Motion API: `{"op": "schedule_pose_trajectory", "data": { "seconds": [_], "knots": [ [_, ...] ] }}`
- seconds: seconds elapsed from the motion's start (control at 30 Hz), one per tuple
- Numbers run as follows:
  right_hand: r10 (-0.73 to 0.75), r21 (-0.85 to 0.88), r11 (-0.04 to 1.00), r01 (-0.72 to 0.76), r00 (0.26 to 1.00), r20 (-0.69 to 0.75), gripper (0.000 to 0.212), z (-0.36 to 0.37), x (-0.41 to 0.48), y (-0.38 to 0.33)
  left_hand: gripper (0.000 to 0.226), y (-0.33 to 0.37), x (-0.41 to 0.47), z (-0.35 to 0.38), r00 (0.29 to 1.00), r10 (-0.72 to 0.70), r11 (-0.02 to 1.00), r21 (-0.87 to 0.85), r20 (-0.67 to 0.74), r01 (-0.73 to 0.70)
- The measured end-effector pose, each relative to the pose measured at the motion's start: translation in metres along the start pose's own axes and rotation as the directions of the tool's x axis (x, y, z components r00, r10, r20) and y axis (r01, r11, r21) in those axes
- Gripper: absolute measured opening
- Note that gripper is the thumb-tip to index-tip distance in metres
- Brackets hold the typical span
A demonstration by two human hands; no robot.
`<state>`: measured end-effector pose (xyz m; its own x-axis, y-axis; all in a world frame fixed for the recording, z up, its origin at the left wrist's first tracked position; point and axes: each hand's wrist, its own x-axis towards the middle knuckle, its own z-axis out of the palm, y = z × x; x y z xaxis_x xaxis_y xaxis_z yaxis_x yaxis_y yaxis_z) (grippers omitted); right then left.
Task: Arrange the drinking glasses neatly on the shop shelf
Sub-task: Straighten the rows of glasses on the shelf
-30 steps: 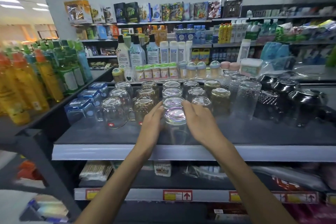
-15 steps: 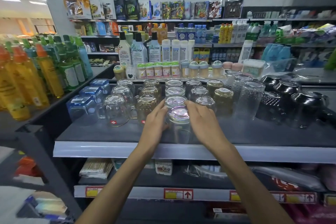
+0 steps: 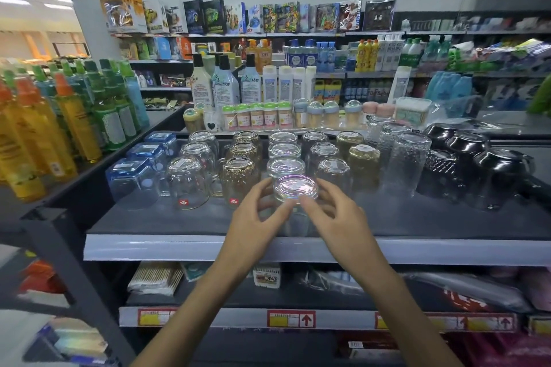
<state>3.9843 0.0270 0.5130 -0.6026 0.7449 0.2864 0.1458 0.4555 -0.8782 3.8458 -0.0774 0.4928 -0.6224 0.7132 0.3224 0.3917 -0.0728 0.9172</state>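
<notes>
An upturned iridescent drinking glass point(image 3: 295, 187) stands at the front of the middle column on the dark shop shelf point(image 3: 179, 247). My left hand point(image 3: 253, 223) curls round its left side, and my right hand point(image 3: 340, 223) curls round its right side with the thumb on the front. Behind it, up to three matching upturned glasses point(image 3: 284, 165) run back in one line. Clear mugs point(image 3: 186, 180) and gold-tinted glasses point(image 3: 240, 177) form columns to the left. More clear glasses point(image 3: 334, 171) and amber ones point(image 3: 363, 162) stand to the right.
Blue square glasses point(image 3: 132, 179) fill the shelf's left end. Tall textured tumblers point(image 3: 408, 161) and black bowls point(image 3: 498, 176) stand to the right. Spray bottles point(image 3: 71, 116) crowd the side shelf at left, and small jars point(image 3: 256, 116) line the back. A bare strip runs along the shelf's front.
Both hands have drawn back a little toward me along the front glass. Their fingers, earlier flat against its sides, now curl round it. The glass stays in its column.
</notes>
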Motion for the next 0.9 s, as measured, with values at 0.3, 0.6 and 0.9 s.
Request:
{"op": "schedule_pose_trajectory", "data": {
  "seconds": [0.3,0.6,0.9],
  "knots": [
    [-0.032,0.011,0.999,0.032,0.998,-0.057,0.069,0.008,-0.002,0.002,0.051,-0.005,0.003,-0.003,0.999,0.045,0.999,0.007,-0.005,-0.045],
    [-0.046,0.053,0.997,0.049,0.997,-0.062,0.069,0.014,-0.002,0.004,0.057,-0.007,0.004,-0.009,0.999,0.042,0.999,0.021,-0.004,-0.042],
    [-0.068,0.016,0.998,0.068,0.997,-0.03,0.071,0.013,0.0,0.009,0.056,-0.002,0.001,-0.009,0.999,0.045,0.996,0.072,0.004,-0.045]
  ]
}}
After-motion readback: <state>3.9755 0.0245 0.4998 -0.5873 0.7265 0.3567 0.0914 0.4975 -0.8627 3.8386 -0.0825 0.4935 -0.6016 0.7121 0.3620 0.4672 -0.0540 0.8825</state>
